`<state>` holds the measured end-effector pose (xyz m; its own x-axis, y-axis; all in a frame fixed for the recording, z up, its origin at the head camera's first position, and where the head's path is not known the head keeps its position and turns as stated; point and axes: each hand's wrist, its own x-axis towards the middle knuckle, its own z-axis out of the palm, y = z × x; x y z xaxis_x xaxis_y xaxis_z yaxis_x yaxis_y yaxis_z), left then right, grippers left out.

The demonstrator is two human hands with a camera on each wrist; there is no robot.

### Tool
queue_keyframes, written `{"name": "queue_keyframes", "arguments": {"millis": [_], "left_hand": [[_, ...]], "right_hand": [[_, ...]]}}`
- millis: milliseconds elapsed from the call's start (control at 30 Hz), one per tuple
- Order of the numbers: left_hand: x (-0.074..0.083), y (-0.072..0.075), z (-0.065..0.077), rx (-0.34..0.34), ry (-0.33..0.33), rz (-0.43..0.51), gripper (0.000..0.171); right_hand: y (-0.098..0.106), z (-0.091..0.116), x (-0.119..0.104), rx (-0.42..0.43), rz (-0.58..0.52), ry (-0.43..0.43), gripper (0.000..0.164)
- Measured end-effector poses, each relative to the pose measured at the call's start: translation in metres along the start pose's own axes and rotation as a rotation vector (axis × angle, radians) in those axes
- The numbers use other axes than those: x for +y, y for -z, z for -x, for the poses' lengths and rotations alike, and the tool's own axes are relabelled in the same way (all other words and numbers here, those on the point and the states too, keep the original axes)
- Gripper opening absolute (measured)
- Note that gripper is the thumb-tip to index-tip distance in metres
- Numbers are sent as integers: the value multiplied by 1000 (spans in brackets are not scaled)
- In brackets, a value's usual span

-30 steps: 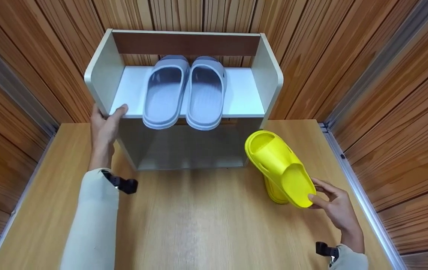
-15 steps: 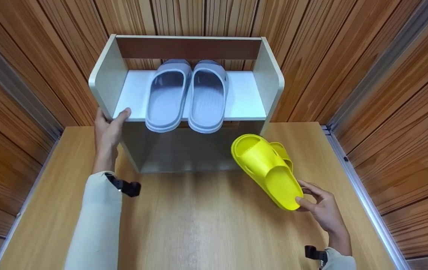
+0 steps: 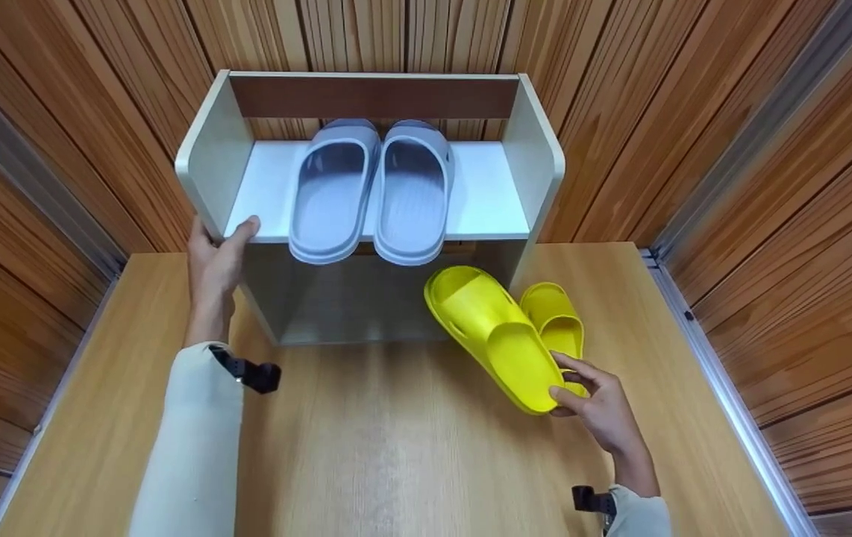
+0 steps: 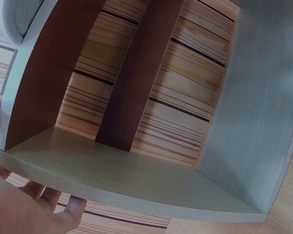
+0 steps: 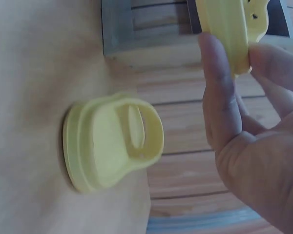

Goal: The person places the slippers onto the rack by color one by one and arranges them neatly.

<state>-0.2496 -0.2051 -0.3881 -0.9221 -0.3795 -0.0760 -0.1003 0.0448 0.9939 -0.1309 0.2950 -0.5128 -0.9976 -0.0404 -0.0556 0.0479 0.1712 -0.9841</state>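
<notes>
My left hand (image 3: 213, 272) grips the left side of a white two-tier shoe rack (image 3: 265, 190), thumb over the upper shelf's front edge; the left wrist view shows its fingers (image 4: 51, 197) on the outside of the side panel. By its heel end my right hand (image 3: 597, 403) pinches a yellow slipper (image 3: 497, 335), raised above the floor with its toe before the rack's lower right opening. Behind it a second yellow slipper (image 3: 551, 317) stands on the floor, partly hidden in the head view. The right wrist view shows that floor slipper (image 5: 107, 146) whole, apart from the hand.
Two grey-blue slippers (image 3: 330, 198) sit side by side on the upper shelf, heels slightly over its front edge. Wood-panelled walls (image 3: 791, 298) enclose the wooden floor (image 3: 389, 447) on the sides and back. A metal strip (image 3: 732, 403) runs along the right edge.
My right hand has carried the held yellow slipper leftward, toward the rack's lower opening, uncovering more of the other yellow slipper. The left hand keeps its hold on the rack.
</notes>
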Motion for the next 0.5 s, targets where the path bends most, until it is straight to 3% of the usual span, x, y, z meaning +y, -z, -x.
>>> {"name": "queue_keyframes", "arguments": {"millis": [200, 500], "left_hand": [[0, 1, 0, 3, -2, 5, 81], [-4, 0, 0, 12, -48, 4, 77]], "right_hand": [[-26, -7, 0, 26, -13, -71, 56], [-58, -13, 1, 97, -27, -82, 55]]}}
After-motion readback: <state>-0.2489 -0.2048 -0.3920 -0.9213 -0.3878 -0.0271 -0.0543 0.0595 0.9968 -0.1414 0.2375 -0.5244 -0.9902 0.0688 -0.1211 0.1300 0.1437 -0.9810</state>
